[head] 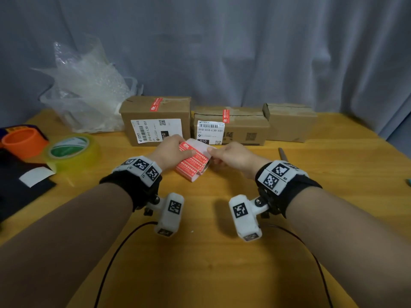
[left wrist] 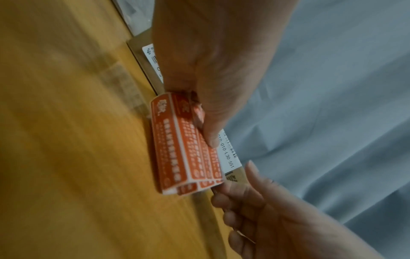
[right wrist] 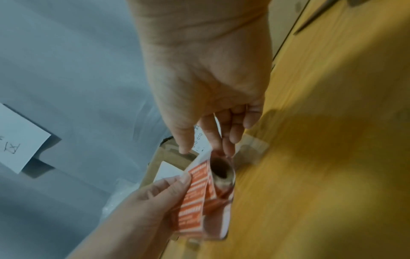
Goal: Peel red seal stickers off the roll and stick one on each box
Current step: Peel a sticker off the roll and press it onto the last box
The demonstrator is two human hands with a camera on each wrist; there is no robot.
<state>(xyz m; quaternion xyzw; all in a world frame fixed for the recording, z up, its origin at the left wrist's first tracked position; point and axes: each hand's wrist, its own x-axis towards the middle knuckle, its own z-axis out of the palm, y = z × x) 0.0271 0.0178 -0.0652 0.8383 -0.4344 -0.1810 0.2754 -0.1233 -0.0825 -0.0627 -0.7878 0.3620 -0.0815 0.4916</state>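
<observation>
My left hand (head: 184,152) grips a roll of red seal stickers (head: 193,162) just above the wooden table (head: 211,252), thumb pressed on the stickers (left wrist: 188,145). My right hand (head: 214,153) pinches the roll's loose white backing end (head: 203,146) beside the core (right wrist: 221,172). Three cardboard boxes stand in a row behind. The left box (head: 155,127) carries a red sticker (head: 155,104) on top. The middle box (head: 244,130) carries one (head: 225,116) too. The right box (head: 291,124) shows none.
A heap of bubble wrap (head: 89,92) lies at the back left. A clear tape roll (head: 72,150), an orange tape roll (head: 23,141) and a dark mat with a white slip (head: 35,176) sit at the left. A metal tool (head: 282,153) lies at the right. Cables (head: 115,252) trail near me.
</observation>
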